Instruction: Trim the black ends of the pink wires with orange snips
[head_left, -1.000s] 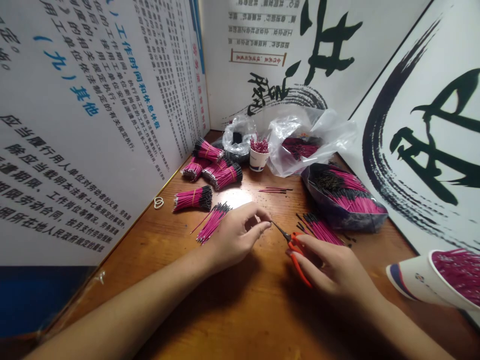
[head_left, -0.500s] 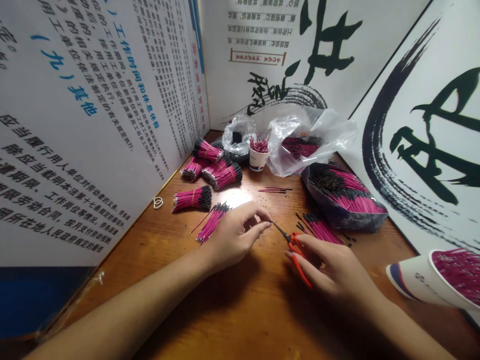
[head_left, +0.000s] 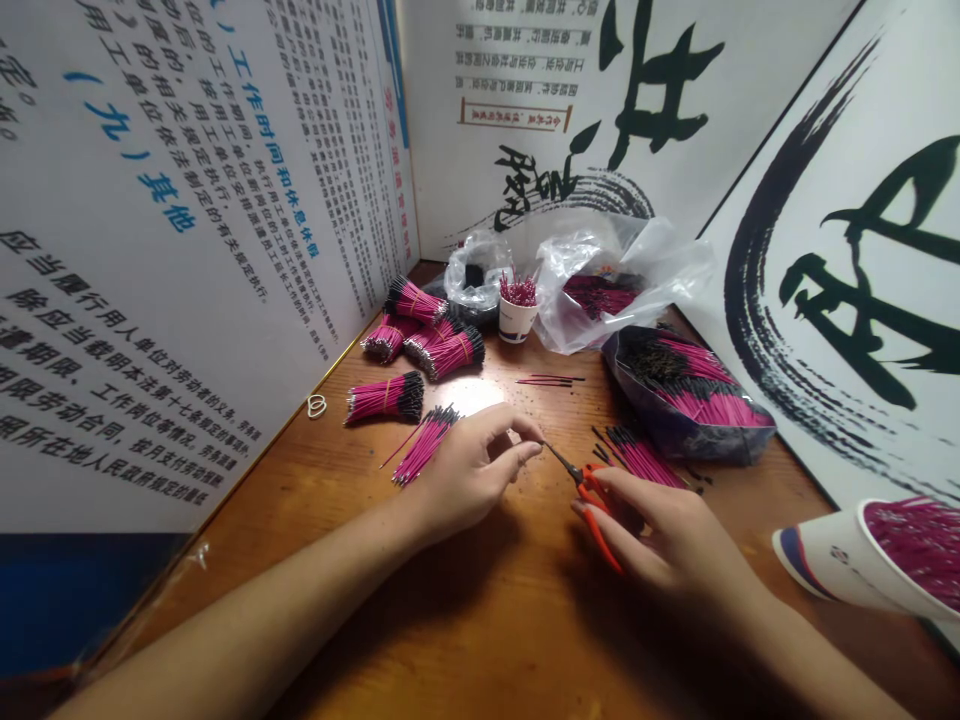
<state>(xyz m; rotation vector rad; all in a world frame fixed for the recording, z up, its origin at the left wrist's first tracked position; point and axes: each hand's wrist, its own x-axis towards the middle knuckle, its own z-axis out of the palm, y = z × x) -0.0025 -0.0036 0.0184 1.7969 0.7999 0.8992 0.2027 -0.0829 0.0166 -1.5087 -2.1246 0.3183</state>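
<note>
My left hand (head_left: 476, 465) is closed in a pinch at mid-table; whatever lies between thumb and forefinger is too small to make out. Orange-handled scissors (head_left: 600, 530) are gripped in my right hand (head_left: 667, 530), their dark tips reaching the left fingertips. Just left of my left hand lies a loose pile of pink wires (head_left: 424, 450) with black ends. Behind the scissors, more loose pink wires (head_left: 641, 458) lie on the wooden table (head_left: 480, 620). A few single wires (head_left: 551, 380) rest farther back.
Banded wire bundles (head_left: 386, 397) sit at the back left. A small cup of wires (head_left: 517, 318), a clear plastic bag (head_left: 562, 310) and a dark bag of wires (head_left: 697, 400) stand behind. A large tilted cup (head_left: 825, 550) is at right. Printed panels (head_left: 315, 150) enclose the table.
</note>
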